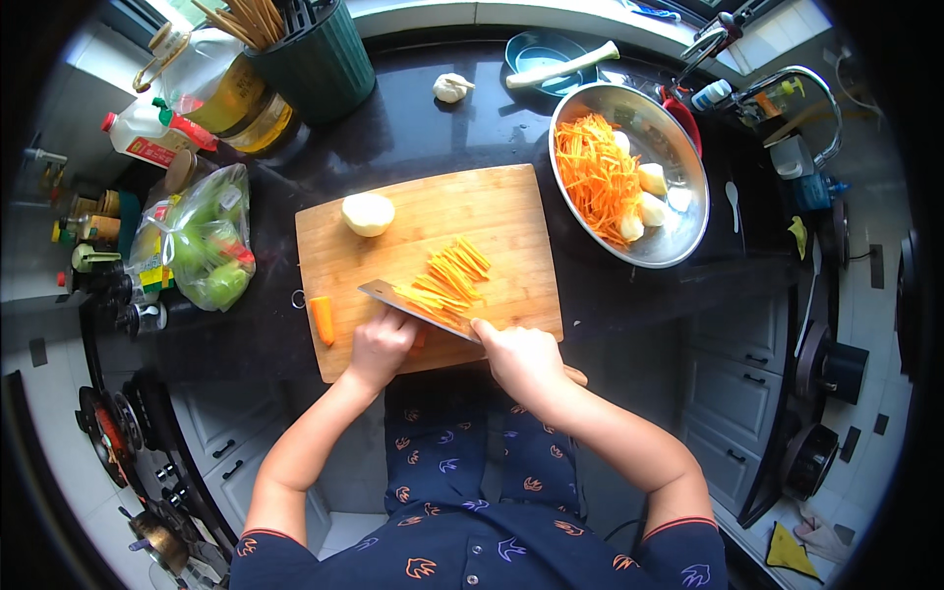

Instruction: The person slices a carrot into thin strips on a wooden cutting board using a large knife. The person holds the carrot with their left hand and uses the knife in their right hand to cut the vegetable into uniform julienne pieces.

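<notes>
My right hand [521, 362] grips a kitchen knife [425, 311], its wide blade slanting up to the left across the wooden cutting board [511, 206]. My left hand [384, 344] is closed, knuckles beside the blade, on a piece of carrot [420, 337] that is mostly hidden by the fingers. Beyond the blade lies a loose pile of carrot strips [460, 270], some against the steel. A separate carrot chunk [322, 321] rests near the board's left edge. Farther back on the board sits a pale peeled round vegetable [368, 214], perhaps a potato.
Right of the board, a steel bowl [678, 231] holds shredded carrot [593, 177] and pale peeled pieces [652, 178]. Behind are a garlic bulb [451, 88] and a peeler-like tool [562, 65] across a teal dish [526, 49]. Leftward stand a bag of green vegetables [211, 241] and an oil jug [231, 93].
</notes>
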A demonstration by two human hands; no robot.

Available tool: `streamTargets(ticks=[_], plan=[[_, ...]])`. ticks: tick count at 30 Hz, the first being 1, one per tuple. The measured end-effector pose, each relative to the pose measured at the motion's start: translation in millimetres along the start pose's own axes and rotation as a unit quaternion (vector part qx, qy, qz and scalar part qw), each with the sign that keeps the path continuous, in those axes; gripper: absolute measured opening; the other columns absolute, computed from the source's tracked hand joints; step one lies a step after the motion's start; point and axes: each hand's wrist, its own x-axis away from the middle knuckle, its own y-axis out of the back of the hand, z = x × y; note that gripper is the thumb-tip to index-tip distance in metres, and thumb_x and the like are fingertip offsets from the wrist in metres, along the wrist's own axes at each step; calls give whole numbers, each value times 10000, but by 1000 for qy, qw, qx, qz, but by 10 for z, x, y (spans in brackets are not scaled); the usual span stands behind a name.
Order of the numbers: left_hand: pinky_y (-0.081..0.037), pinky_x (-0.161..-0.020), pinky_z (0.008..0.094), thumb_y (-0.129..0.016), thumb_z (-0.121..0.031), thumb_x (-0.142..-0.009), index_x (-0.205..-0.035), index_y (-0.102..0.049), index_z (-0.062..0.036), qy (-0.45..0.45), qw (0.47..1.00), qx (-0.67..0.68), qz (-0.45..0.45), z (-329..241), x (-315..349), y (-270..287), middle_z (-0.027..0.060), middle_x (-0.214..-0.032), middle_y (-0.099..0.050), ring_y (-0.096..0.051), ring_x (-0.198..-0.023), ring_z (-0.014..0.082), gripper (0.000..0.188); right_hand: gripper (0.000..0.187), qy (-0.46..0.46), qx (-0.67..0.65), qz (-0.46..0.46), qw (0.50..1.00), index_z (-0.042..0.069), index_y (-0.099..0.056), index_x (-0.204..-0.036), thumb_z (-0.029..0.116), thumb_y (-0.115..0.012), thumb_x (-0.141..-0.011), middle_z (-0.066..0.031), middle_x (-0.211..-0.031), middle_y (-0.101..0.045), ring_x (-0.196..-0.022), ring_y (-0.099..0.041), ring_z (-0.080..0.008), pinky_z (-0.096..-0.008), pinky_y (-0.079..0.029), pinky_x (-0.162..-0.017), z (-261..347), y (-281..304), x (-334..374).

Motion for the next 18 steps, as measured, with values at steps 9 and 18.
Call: streamTargets(ticks=[9,18], plan=[[-564,-574,316,-760,-132,-720,-915,-699,-145,9,1000,6,-2,-52,-103,68,9,-904,-667,-667,-781,179,205,299,-2,-34,13,999,121,-660,-1208,120,-574,-921,-162,-723,-700,-670,-716,-345,-464,-569,-585,-111,97,15],[-567,-577,315,-736,-104,-705,-875,-677,-139,9,1000,26,3,-24,-39,50,18,-837,-638,-682,-767,191,184,262,-7,-25,14,1000,128,-710,-1189,153,-614,-946,-173,-686,-680,-612,-692,-349,-460,-563,-574,-135,222,199]])
